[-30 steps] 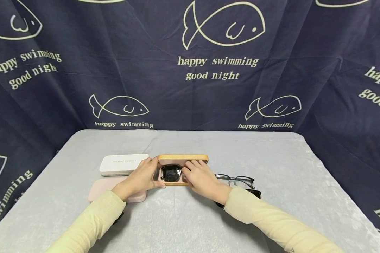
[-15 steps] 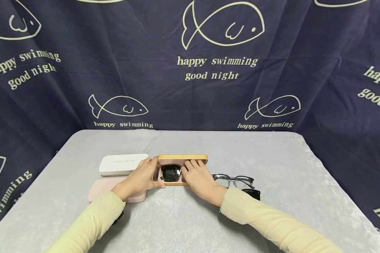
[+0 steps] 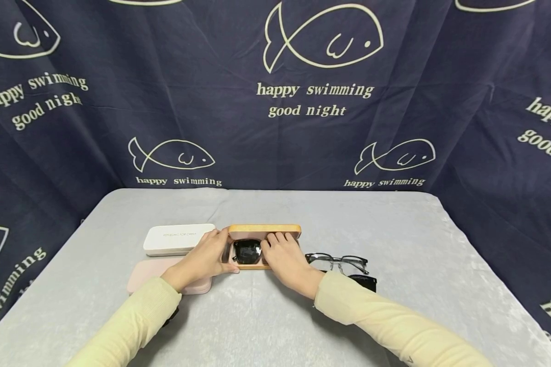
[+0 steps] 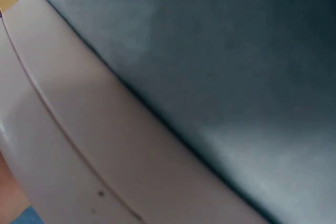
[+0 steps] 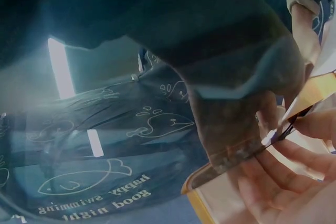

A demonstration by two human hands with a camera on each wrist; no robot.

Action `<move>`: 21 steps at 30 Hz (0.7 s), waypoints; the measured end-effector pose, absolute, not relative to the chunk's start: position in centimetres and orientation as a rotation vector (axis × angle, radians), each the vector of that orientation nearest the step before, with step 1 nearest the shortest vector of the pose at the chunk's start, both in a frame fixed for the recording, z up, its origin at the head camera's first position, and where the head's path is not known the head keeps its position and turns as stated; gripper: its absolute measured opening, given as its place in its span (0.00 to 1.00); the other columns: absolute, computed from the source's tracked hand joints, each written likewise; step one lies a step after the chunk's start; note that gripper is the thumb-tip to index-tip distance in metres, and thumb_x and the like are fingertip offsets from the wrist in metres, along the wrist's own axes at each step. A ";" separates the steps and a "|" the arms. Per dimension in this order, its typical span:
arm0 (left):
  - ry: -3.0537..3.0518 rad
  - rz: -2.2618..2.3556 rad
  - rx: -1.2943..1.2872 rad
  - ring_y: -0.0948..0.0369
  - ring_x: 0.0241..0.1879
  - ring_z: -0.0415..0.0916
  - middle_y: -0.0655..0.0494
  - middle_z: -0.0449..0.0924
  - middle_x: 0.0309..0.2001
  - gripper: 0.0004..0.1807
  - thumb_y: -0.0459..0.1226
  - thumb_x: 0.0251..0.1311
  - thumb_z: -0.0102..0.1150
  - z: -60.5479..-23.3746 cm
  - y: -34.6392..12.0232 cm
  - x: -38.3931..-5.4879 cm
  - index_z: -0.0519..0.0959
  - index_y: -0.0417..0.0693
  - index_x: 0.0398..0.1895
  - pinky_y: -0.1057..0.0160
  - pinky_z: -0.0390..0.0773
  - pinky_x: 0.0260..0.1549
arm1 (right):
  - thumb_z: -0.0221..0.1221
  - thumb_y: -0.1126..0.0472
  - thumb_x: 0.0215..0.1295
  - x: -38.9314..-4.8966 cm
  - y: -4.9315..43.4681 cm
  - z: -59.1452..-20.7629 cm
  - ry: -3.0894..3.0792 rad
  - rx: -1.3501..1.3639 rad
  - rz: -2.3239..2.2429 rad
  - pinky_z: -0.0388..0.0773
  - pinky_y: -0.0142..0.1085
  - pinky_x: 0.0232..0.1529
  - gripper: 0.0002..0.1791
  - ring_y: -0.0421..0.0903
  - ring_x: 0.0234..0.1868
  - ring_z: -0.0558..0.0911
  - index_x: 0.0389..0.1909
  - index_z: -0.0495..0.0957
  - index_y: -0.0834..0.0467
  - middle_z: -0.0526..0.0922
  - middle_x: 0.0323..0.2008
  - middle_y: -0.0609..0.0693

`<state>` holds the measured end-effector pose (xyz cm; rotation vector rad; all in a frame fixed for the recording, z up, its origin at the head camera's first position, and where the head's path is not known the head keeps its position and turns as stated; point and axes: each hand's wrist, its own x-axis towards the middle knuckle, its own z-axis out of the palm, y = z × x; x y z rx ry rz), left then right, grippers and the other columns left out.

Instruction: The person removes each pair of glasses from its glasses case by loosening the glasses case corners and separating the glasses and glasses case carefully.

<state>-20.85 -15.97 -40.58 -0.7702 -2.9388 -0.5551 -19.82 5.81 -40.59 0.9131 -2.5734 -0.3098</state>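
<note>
In the head view a yellow-orange glasses case (image 3: 265, 228) stands open at the middle of the table, its lid raised at the back. Sunglasses (image 3: 248, 252) lie inside, one dark lens showing and the other side covered by my right hand (image 3: 286, 260). My left hand (image 3: 204, 257) grips the case's left end, thumb at the front and fingers behind. In the right wrist view, the right thumb and fingers (image 5: 270, 182) pinch a dark frame edge over the case. A large dark reflective surface fills much of that view.
Left of the orange case lie a white glasses case (image 3: 179, 238) and a pink glasses case (image 3: 149, 272), both closed; the pink one fills the left wrist view. Clear eyeglasses (image 3: 340, 262) and black sunglasses (image 3: 365, 282), partly under the right sleeve, lie to the right.
My right hand has shifted slightly left within the case, its wrist and sleeve following. My left hand and the case have stayed put.
</note>
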 end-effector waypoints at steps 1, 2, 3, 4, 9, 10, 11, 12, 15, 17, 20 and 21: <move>-2.939 -0.557 -0.771 0.53 0.48 0.69 0.51 0.76 0.45 0.53 0.53 0.35 0.71 -40.6 -16.0 -20.8 0.59 0.32 0.61 0.51 0.64 0.56 | 0.61 0.62 0.51 -19.8 5.8 -40.5 -2.585 0.911 -0.309 0.69 0.36 0.35 0.12 0.46 0.37 0.74 0.38 0.75 0.56 0.76 0.35 0.49; -2.939 -0.557 -0.771 0.53 0.48 0.69 0.51 0.76 0.45 0.53 0.53 0.35 0.71 -40.6 -16.0 -20.8 0.59 0.32 0.61 0.51 0.64 0.56 | 0.61 0.62 0.51 -19.9 5.8 -40.5 -2.596 0.910 -0.311 0.69 0.36 0.35 0.12 0.46 0.37 0.74 0.39 0.75 0.56 0.76 0.35 0.49; -2.939 -0.560 -0.772 0.52 0.49 0.69 0.51 0.76 0.45 0.53 0.53 0.35 0.71 -40.6 -16.0 -20.8 0.59 0.32 0.61 0.51 0.63 0.56 | 0.61 0.62 0.51 -19.9 5.7 -40.5 -2.604 0.910 -0.317 0.70 0.36 0.36 0.13 0.46 0.37 0.74 0.39 0.76 0.56 0.76 0.35 0.49; -2.940 -0.562 -0.772 0.52 0.49 0.69 0.51 0.76 0.45 0.54 0.53 0.35 0.71 -40.6 -16.0 -20.8 0.58 0.32 0.62 0.50 0.63 0.57 | 0.61 0.62 0.52 -19.9 5.7 -40.5 -2.610 0.909 -0.322 0.70 0.36 0.36 0.12 0.46 0.37 0.74 0.39 0.76 0.56 0.76 0.35 0.49; -2.942 -0.567 -0.764 0.53 0.48 0.69 0.51 0.76 0.45 0.51 0.53 0.35 0.72 -40.6 -16.0 -20.9 0.60 0.33 0.60 0.51 0.63 0.56 | 0.62 0.62 0.52 -20.0 5.5 -40.5 -2.630 0.904 -0.321 0.70 0.37 0.36 0.12 0.46 0.38 0.74 0.40 0.77 0.56 0.77 0.35 0.49; -2.941 -0.565 -0.764 0.53 0.48 0.69 0.51 0.76 0.44 0.50 0.53 0.35 0.72 -40.6 -16.0 -20.9 0.61 0.34 0.59 0.51 0.64 0.56 | 0.62 0.62 0.52 -20.0 5.5 -40.4 -2.634 0.903 -0.320 0.70 0.37 0.36 0.12 0.46 0.38 0.74 0.40 0.77 0.56 0.77 0.36 0.49; -2.940 -0.565 -0.763 0.53 0.47 0.69 0.51 0.76 0.44 0.49 0.53 0.35 0.72 -40.6 -16.0 -20.9 0.62 0.35 0.58 0.51 0.64 0.55 | 0.62 0.62 0.52 -20.0 5.4 -40.4 -2.639 0.902 -0.318 0.70 0.37 0.36 0.13 0.46 0.38 0.74 0.40 0.77 0.56 0.77 0.36 0.49; -2.940 -0.568 -0.763 0.54 0.47 0.68 0.51 0.76 0.44 0.47 0.53 0.35 0.72 -40.6 -16.0 -20.9 0.63 0.35 0.56 0.52 0.64 0.54 | 0.62 0.62 0.52 -20.0 5.4 -40.4 -2.641 0.901 -0.318 0.70 0.37 0.36 0.13 0.46 0.38 0.74 0.40 0.77 0.56 0.77 0.36 0.49; -2.942 -0.573 -0.764 0.54 0.47 0.68 0.51 0.76 0.44 0.47 0.53 0.35 0.72 -40.5 -16.0 -20.9 0.64 0.36 0.56 0.52 0.65 0.53 | 0.63 0.62 0.50 -20.0 5.2 -40.4 -2.634 0.891 -0.316 0.70 0.37 0.36 0.13 0.46 0.38 0.75 0.39 0.76 0.56 0.77 0.35 0.49; -2.947 -0.581 -0.761 0.53 0.47 0.68 0.51 0.76 0.44 0.49 0.53 0.35 0.72 -40.5 -16.0 -20.8 0.62 0.35 0.58 0.52 0.65 0.54 | 0.63 0.62 0.49 -20.0 5.1 -40.5 -2.625 0.881 -0.313 0.70 0.37 0.35 0.12 0.46 0.37 0.75 0.38 0.76 0.55 0.77 0.35 0.49; -2.956 -0.587 -0.756 0.52 0.49 0.68 0.51 0.76 0.45 0.51 0.52 0.35 0.72 -40.5 -15.9 -20.8 0.60 0.34 0.61 0.51 0.64 0.56 | 0.63 0.63 0.48 -20.0 5.1 -40.5 -2.607 0.863 -0.310 0.69 0.36 0.35 0.12 0.46 0.36 0.75 0.36 0.76 0.55 0.77 0.34 0.48; -2.956 -0.588 -0.757 0.52 0.49 0.68 0.51 0.76 0.45 0.52 0.52 0.35 0.72 -40.5 -15.9 -20.8 0.59 0.34 0.61 0.51 0.64 0.56 | 0.63 0.62 0.49 -20.0 5.1 -40.6 -2.601 0.857 -0.312 0.69 0.36 0.34 0.11 0.46 0.36 0.75 0.35 0.76 0.55 0.77 0.34 0.48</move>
